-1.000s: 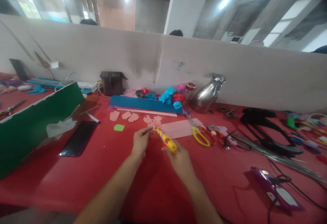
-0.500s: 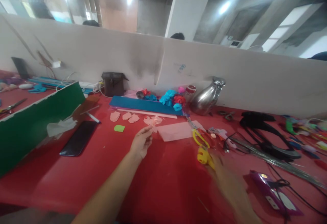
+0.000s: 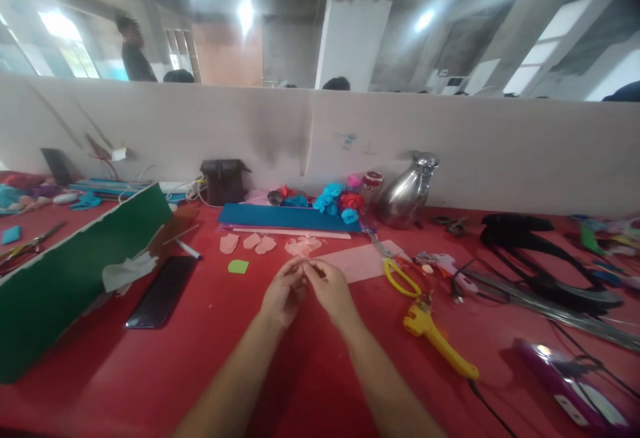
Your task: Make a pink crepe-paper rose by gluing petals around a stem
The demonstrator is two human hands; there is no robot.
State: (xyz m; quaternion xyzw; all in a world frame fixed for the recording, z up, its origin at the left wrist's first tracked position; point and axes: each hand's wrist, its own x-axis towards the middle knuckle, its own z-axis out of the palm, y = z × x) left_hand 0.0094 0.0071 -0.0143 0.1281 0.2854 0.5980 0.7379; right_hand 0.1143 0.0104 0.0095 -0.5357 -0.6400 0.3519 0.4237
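Observation:
My left hand [image 3: 285, 293] is closed in a pinch around the base of a pale pink paper flower [image 3: 303, 246], whose petals spread above the fingertips. My right hand [image 3: 330, 290] meets it, thumb and finger pinched at the same base. The fingers hide what lies between them. Several loose pink petals [image 3: 264, 245] rest on the red table to the left, with a green paper piece [image 3: 238, 267] below them. A pink paper sheet [image 3: 363, 263] lies behind my right hand. Farther right lies a yellow glue gun [image 3: 440, 341], and beyond it yellow-handled scissors [image 3: 400, 278].
On the left are a green board [image 3: 85, 271] and a phone [image 3: 163, 291]. Behind the petals lie a blue sheet stack [image 3: 280, 217] and blue paper flowers [image 3: 330, 198]. A metal jug [image 3: 407, 191] leans by the partition. A purple power strip [image 3: 570, 385] sits at front right.
My right hand has let go of the glue gun, which now lies on the table, and has come left to the flower. My left hand still holds the flower. The view has tilted slightly.

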